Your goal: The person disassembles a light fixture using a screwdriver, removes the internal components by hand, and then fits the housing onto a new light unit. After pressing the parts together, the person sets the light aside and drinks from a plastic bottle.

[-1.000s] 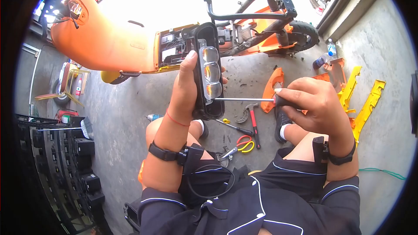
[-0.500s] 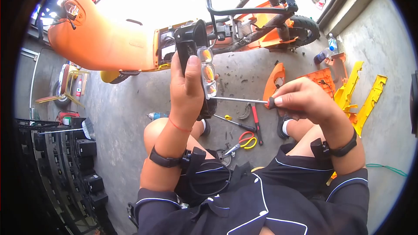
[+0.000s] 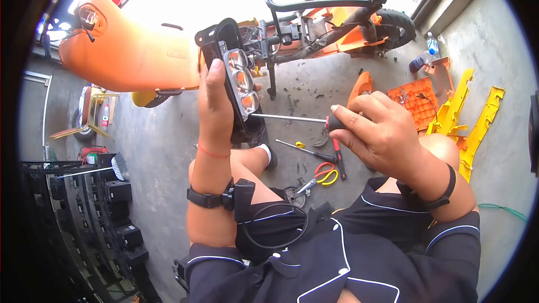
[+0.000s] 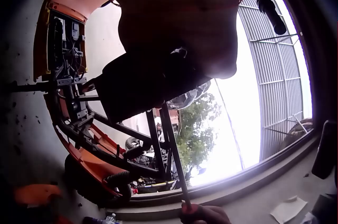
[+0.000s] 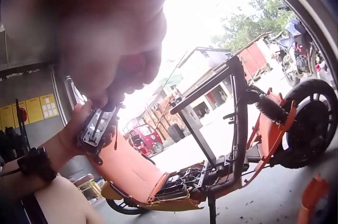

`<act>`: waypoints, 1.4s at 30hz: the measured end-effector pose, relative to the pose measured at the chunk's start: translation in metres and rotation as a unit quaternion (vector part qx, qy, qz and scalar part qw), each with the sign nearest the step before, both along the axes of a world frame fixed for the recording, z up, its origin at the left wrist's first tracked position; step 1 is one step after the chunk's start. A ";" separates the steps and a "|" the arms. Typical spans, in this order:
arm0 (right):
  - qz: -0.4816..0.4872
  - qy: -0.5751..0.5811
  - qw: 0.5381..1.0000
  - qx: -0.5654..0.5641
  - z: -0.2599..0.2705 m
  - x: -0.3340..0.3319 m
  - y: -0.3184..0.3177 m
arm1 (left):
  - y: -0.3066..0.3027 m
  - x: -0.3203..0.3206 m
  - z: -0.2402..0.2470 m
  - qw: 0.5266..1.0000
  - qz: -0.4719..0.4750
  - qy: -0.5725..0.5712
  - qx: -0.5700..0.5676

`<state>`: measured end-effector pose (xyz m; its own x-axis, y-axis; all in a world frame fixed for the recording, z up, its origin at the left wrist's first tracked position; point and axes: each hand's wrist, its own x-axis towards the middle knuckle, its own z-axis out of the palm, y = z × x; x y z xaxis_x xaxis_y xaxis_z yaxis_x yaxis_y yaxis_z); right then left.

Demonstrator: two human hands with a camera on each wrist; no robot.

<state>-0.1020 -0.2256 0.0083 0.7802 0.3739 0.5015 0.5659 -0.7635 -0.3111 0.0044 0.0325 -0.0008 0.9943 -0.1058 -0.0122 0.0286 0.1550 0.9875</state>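
While left grip [image 3: 216, 101] holds lamp unit [image 3: 242, 80] by side, right grip [image 3: 380, 126] clasps screwdriver [image 3: 289, 118], tip near unit's bottom.

daylight [image 3: 191, 0] glares through a wide opening ahead of me.
i see a grey floor [image 3: 149, 140] scattered with dark bits, a gold-framed chair [image 3: 88, 96] to the left, and yellow sheets [image 5: 35, 110] on a grey wall [image 5: 41, 130].

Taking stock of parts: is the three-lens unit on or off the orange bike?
Off: the left hand holds the three-lens unit up in front of the orange bike.
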 end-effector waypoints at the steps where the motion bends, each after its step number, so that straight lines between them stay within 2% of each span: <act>1: -0.003 0.001 1.000 0.002 0.000 -0.001 -0.001 | 0.000 -0.001 0.000 1.000 0.000 0.011 -0.022; 4: 0.025 0.030 0.999 0.028 0.002 -0.001 -0.005 | 0.000 -0.003 -0.002 1.000 -0.005 0.016 0.001; 6: 0.065 0.169 0.965 0.189 0.007 0.000 -0.009 | -0.001 -0.005 0.000 1.000 -0.004 0.018 0.011; 7: 0.066 0.169 0.965 0.190 0.006 0.000 -0.011 | -0.002 -0.005 0.005 0.998 0.007 0.052 -0.019; 9: 0.092 0.208 0.932 0.281 0.006 0.000 -0.018 | -0.001 -0.005 0.007 0.995 0.020 0.084 -0.048; 10: 0.078 0.136 0.950 0.270 0.008 0.003 -0.020 | -0.001 -0.004 0.005 0.994 0.020 0.088 -0.061; 11: 0.079 0.135 0.950 0.272 0.011 0.004 -0.020 | 0.000 -0.003 0.004 0.993 0.020 0.092 -0.073; 14: 0.037 0.025 0.957 0.288 0.016 0.007 -0.017 | -0.002 -0.001 0.000 0.987 0.004 0.109 -0.115; 15: 0.035 0.024 0.957 0.288 0.017 0.008 -0.014 | -0.004 -0.002 0.000 0.987 0.002 0.109 -0.115; 17: -0.105 0.161 0.912 0.363 0.021 0.008 -0.014 | -0.011 -0.006 0.000 0.990 -0.011 0.110 -0.082; 18: -0.077 0.266 0.898 0.343 0.027 0.012 -0.022 | -0.013 -0.007 0.000 0.993 -0.013 0.102 -0.064; 19: -0.080 0.264 0.898 0.343 0.022 0.018 -0.027 | -0.013 -0.007 0.000 0.993 -0.017 0.102 -0.065; 21: 0.073 0.088 0.925 0.363 0.004 0.029 -0.033 | -0.010 -0.005 -0.004 0.992 0.000 0.104 -0.068; 22: 0.081 0.126 0.925 0.349 0.008 0.025 -0.037 | -0.009 -0.004 -0.004 0.989 0.000 0.113 -0.092; 25: 0.071 0.063 0.914 0.395 0.007 0.026 -0.022 | -0.008 -0.006 -0.005 0.988 -0.008 0.120 -0.098; 26: 0.028 0.006 0.939 0.342 0.008 0.029 -0.019 | -0.008 -0.007 -0.006 0.987 -0.011 0.128 -0.096; 27: 0.028 0.006 0.939 0.342 0.008 0.030 -0.022 | -0.009 -0.008 -0.007 0.987 -0.011 0.128 -0.096; 29: 0.006 0.102 0.957 0.271 0.012 0.033 -0.029 | -0.011 -0.010 -0.008 0.986 -0.012 0.129 -0.104; 30: 0.009 0.047 0.982 0.181 0.016 0.037 -0.032 | -0.012 -0.011 -0.009 0.986 -0.012 0.128 -0.105; 31: 0.010 0.046 0.982 0.181 0.016 0.037 -0.031 | -0.013 -0.011 -0.010 0.986 -0.007 0.130 -0.102; 33: 0.076 0.082 0.943 0.314 0.014 0.037 -0.025 | -0.011 -0.011 -0.012 0.986 0.000 0.130 -0.100; 34: 0.098 0.097 0.933 0.332 0.011 0.036 -0.026 | -0.009 -0.010 -0.012 0.987 0.002 0.129 -0.099; 38: 0.085 0.127 0.933 0.325 0.012 0.037 -0.028 | -0.009 -0.012 -0.013 0.983 0.010 0.137 -0.125; 40: 0.036 0.082 0.962 0.260 0.019 0.038 -0.028 | -0.008 -0.011 -0.016 0.982 0.008 0.141 -0.124; 42: 0.034 0.061 0.967 0.245 0.021 0.036 -0.026 | -0.008 -0.010 -0.017 0.982 0.005 0.142 -0.123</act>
